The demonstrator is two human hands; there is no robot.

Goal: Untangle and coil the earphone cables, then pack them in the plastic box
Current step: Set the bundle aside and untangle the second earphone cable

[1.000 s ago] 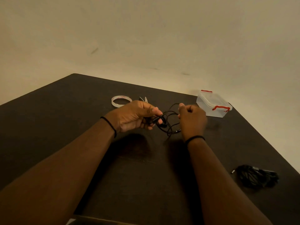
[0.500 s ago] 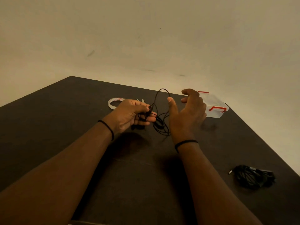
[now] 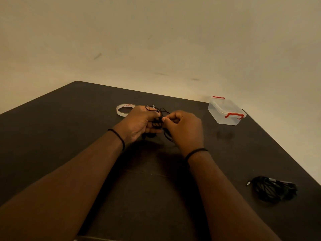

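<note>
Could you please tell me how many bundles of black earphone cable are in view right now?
2. One cable bundle is held between both hands above mid-table; the other bundle lies on the table's near right. None visible inside the plastic box.

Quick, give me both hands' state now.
Left hand: grips the black earphone cable.
Right hand: pinches the same cable.

Both forearms reach forward and converge, the left hand [image 3: 139, 121] and right hand [image 3: 184, 127] nearly touching (a dark band on each wrist), fingers curled, thumbs pinching.
</note>
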